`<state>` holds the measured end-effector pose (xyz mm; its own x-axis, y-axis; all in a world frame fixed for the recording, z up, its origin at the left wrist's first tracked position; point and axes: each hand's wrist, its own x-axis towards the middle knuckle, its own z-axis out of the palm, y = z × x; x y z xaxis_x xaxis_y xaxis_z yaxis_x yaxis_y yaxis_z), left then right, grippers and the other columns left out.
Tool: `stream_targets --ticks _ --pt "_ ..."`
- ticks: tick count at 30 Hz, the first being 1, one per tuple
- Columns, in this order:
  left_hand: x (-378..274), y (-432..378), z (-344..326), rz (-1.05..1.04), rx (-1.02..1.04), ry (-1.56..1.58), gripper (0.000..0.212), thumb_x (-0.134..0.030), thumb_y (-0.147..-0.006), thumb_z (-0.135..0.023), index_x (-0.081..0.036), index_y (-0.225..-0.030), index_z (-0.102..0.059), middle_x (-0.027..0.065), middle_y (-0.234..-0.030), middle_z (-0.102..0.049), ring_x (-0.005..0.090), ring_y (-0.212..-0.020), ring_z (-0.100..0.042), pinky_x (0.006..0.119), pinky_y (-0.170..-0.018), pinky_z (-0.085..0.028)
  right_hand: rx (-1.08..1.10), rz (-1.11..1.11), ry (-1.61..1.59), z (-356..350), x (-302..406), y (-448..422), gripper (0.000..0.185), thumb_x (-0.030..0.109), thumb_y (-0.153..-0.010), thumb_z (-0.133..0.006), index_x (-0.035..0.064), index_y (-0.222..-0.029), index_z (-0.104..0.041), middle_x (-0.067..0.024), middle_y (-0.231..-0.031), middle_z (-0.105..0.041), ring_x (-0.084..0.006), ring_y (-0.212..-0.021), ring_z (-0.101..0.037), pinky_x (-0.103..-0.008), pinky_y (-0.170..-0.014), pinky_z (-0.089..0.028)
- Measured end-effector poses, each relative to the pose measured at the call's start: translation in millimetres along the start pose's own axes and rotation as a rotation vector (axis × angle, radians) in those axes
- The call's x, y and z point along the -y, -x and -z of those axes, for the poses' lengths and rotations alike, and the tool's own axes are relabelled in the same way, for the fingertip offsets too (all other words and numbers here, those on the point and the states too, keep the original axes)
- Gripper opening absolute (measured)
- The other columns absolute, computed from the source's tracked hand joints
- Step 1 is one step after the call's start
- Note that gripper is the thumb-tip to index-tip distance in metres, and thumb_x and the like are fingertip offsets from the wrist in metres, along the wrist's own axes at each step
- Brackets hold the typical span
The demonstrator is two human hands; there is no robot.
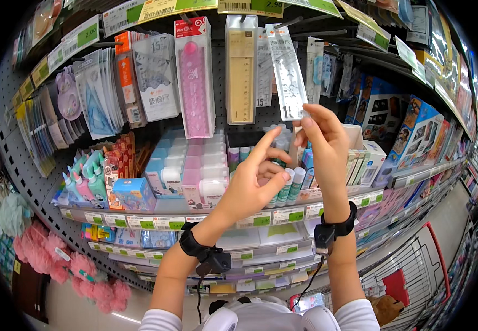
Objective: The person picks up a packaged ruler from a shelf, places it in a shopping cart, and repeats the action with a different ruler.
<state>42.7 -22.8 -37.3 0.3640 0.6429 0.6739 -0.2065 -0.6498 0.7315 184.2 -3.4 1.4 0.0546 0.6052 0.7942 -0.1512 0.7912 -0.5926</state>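
My right hand (325, 142) pinches the bottom edge of a clear ruler in a transparent packet (287, 76). The packet's top still hangs at a peg, and its lower end tilts to the right. Just left and below, my left hand (252, 182) holds nothing, with its index finger extended and the others loosely curled. Behind that hand stand glue sticks (296, 184) with white caps. A yellow ruler in a clear pack (241, 78) hangs left of the tilted packet, and a pink ruler pack (192, 82) hangs beyond it.
Triangle set packs (98, 95) hang farther left. Boxed pink items (204, 182) and small bottles (94, 178) line the shelf, whose edge carries price tags (253, 220). A shopping cart (412, 265) stands at lower right. Pink bath puffs (65, 265) hang at lower left.
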Motion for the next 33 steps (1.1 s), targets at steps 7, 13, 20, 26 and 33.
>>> stream_targets --ticks 7,13,20,26,33 --pt "10.4 2.3 8.4 0.07 -0.042 0.03 0.058 -0.001 -0.076 -0.049 -0.003 -0.126 -0.021 0.0136 -0.097 -0.048 0.0155 -0.077 -0.055 0.023 -0.066 -0.043 0.031 -0.049 0.011 -0.2 -30.7 -26.0 0.022 0.013 -0.08 -0.05 -0.0011 -0.097 -0.052 -0.0072 -0.078 -0.057 -0.0079 -0.055 -0.051 -0.0188 -0.05 -0.037" --pt "16.3 13.5 13.4 0.126 -0.028 0.104 0.055 -0.003 -0.077 -0.049 -0.003 -0.125 -0.022 0.0124 -0.097 -0.047 0.0134 -0.077 -0.054 0.023 -0.068 -0.042 0.055 -0.18 -0.015 -2.5 -51.8 -17.7 0.023 0.012 -0.08 -0.05 -0.0004 -0.1 -0.051 -0.0077 -0.082 -0.056 -0.0092 -0.057 -0.052 -0.0193 -0.051 -0.038" --pt "22.6 37.5 10.4 0.195 0.041 0.174 0.052 -0.001 -0.076 -0.049 -0.001 -0.123 -0.026 0.0125 -0.097 -0.047 0.0161 -0.078 -0.054 0.025 -0.07 -0.044 0.054 -0.308 0.028 7.1 -37.4 27.0 0.023 0.011 -0.079 -0.051 -0.0004 -0.099 -0.05 -0.0084 -0.091 -0.055 -0.0106 -0.061 -0.053 -0.0205 -0.054 -0.04" --pt "39.7 68.2 -1.0 0.345 0.233 0.26 0.039 -0.004 -0.077 -0.052 0.0 -0.113 -0.039 0.0073 -0.092 -0.051 0.0144 -0.079 -0.054 0.026 -0.07 -0.043 0.0 -0.385 0.046 47.0 -10.9 99.8 0.013 0.007 -0.079 -0.051 -0.0016 -0.089 -0.054 -0.0066 -0.08 -0.056 -0.0098 -0.061 -0.053 -0.0205 -0.054 -0.042" --pt "98.4 128.4 -20.6 0.632 0.46 0.412 0.023 -0.004 -0.079 -0.05 0.001 -0.101 -0.05 0.0069 -0.086 -0.055 0.015 -0.077 -0.055 0.027 -0.071 -0.044 -0.33 -0.66 0.215 96.7 3.4 218.9 0.013 0.007 -0.079 -0.051 -0.001 -0.089 -0.055 -0.006 -0.075 -0.057 -0.0097 -0.061 -0.053 -0.0214 -0.056 -0.042"
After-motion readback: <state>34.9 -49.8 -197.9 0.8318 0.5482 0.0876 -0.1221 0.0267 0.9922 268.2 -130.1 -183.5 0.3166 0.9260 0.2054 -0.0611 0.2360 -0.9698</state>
